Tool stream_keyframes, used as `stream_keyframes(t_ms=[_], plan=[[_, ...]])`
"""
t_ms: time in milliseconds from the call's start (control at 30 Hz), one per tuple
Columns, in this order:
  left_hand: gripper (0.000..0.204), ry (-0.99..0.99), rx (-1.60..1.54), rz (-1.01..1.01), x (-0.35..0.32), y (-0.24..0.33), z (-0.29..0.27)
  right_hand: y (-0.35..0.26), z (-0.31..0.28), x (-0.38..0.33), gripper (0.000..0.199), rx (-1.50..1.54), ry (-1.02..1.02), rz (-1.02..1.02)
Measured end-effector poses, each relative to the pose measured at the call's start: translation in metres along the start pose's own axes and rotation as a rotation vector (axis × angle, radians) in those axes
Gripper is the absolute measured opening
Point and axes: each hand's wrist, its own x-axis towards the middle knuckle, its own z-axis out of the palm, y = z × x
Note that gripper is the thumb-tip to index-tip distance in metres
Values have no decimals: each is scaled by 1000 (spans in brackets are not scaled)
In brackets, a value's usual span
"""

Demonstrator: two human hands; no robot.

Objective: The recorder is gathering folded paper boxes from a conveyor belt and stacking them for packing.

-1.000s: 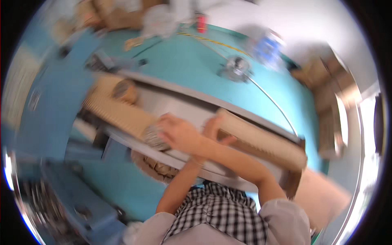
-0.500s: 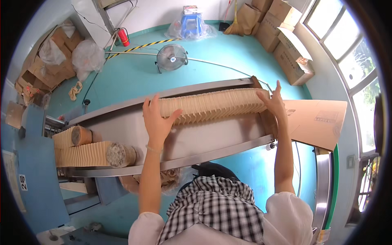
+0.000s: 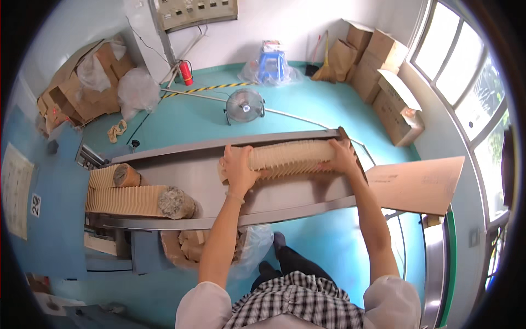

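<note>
A long row of tan, thin paper-like pieces [image 3: 290, 155], packed face to face with ridged edges, lies along the far side of a metal trough [image 3: 296, 193]. My left hand [image 3: 239, 169] is closed around the row near its left end, and a little of the row sticks out beyond it. Around the right end, my right hand [image 3: 342, 157] presses with curled fingers. Two more tan rows [image 3: 126, 201] fill the trough's left part. A brown cylinder [image 3: 127, 175] sits against the farther one, a speckled cylinder [image 3: 176, 203] against the nearer.
A blue machine [image 3: 60, 219] adjoins the trough's left end. A cardboard sheet [image 3: 416, 183] juts out at the right. Below the trough's near edge stands a plastic-lined box of brown paper [image 3: 192, 244]. A floor fan [image 3: 245, 105] and cartons [image 3: 394, 109] are beyond.
Both hands have come down from open poses onto the row and closed at its ends. The row looks shorter, its right end shifted left. The head view has tilted up.
</note>
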Motion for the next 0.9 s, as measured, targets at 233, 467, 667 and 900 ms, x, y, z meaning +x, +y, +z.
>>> stream_keyframes(t_ms=[233,467,667,900], plan=[[80,231,29,181,-77,8,-68,-42,-43,-105,85,136,238,-109],[84,366,58,280,-175,105,-103,22,-86,-213,81,288,516,-122],[85,261,-7,455,-266,218,-44,156,-134,-355,80,281,588,109],[82,-248,-370,678,-361,380,102,330,-167,-536,82,30,620,699]])
